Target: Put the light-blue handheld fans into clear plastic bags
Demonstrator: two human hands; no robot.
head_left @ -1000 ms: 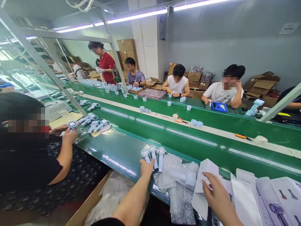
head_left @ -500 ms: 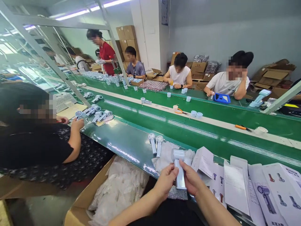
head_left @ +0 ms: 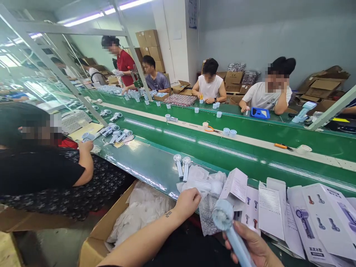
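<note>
Head view: the pale-blue plastic handheld fan (head_left: pixel 235 237) is in the person's right hand (head_left: pixel 251 243), its fingers wrapped around the handle. Its long axis slants from the round head at 11 o'clock to the handle's lower end at 5 o'clock. The left hand (head_left: pixel 189 202) is apart from it, the fan's head at its 4 o'clock; those fingers are curled beside crumpled translucent plastic bags (head_left: pixel 213 186), and whether they pinch one cannot be told. From the fan's head, the bags lie toward 11 o'clock on the glossy green surface (head_left: pixel 147 163). Two silvery-blue handheld fans (head_left: pixel 186 168) lie near the left hand, toward 12 o'clock. White printed cardboard boxes (head_left: pixel 271 215) sit at the right hand's 2 o'clock.
</note>
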